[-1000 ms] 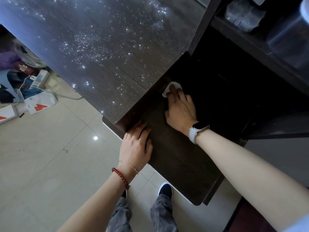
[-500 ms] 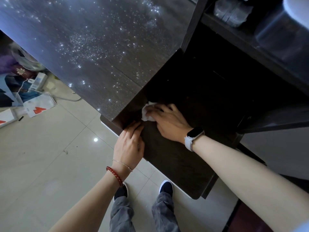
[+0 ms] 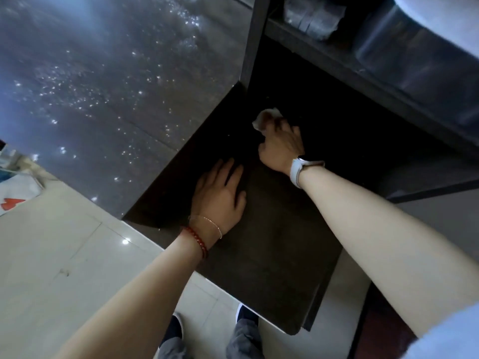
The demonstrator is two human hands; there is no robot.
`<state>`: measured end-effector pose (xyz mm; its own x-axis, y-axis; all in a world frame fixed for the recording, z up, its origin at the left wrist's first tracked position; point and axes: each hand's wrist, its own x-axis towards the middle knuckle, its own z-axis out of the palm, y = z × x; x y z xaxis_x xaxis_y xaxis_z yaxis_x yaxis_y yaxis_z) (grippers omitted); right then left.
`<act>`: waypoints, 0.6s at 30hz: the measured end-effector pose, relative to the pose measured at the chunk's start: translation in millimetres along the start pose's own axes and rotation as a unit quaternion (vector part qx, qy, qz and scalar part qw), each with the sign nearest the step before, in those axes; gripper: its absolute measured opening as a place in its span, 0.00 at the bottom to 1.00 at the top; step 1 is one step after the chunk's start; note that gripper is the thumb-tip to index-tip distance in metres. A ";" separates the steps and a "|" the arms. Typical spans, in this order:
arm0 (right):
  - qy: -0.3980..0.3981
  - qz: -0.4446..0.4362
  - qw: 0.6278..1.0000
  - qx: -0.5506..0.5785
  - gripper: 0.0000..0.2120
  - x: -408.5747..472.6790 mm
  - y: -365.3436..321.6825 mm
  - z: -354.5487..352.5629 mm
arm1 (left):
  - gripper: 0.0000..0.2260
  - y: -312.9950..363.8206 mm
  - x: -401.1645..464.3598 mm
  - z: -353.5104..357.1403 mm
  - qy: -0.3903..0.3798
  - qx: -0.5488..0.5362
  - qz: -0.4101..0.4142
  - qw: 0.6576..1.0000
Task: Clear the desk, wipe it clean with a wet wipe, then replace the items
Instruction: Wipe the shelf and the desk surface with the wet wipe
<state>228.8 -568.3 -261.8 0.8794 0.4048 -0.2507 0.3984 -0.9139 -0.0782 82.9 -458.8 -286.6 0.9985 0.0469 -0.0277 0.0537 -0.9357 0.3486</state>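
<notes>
The pull-out shelf [image 3: 272, 250] juts from under the surface [image 3: 103, 86], which lies to its left and above it. The left hand [image 3: 220, 195] rests flat on the shelf near its left edge. The right hand [image 3: 281, 146] lies further in, behind and right of the left one, pressing the wet wipe [image 3: 267, 116] down on the shelf. A cabinet shelf [image 3: 337, 60] runs above on the right, with a wrapped packet [image 3: 311, 14] on it. The floor [image 3: 64, 255] lies below, with two shoes [image 3: 245, 313] before the shelf's front edge.
</notes>
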 end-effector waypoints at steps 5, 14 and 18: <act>0.022 0.008 1.000 -0.014 0.30 30.1 0.8 3.7 | 0.25 -4.1 6.9 12.6 0.018 0.002 -0.001 1.000; 0.086 0.005 0.995 -0.046 0.26 36.6 9.4 5.2 | 0.24 -3.1 7.8 12.5 0.018 0.028 -0.004 0.999; 0.099 0.019 0.993 -0.056 0.26 34.7 2.8 6.7 | 0.24 -4.0 8.5 10.9 0.015 0.051 -0.002 0.999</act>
<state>258.7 -557.0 -277.2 0.9243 0.3777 -0.0548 0.3800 -0.9242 0.0390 91.2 -458.5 -298.4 0.9982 0.0605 -0.0001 0.0586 -0.9661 0.2513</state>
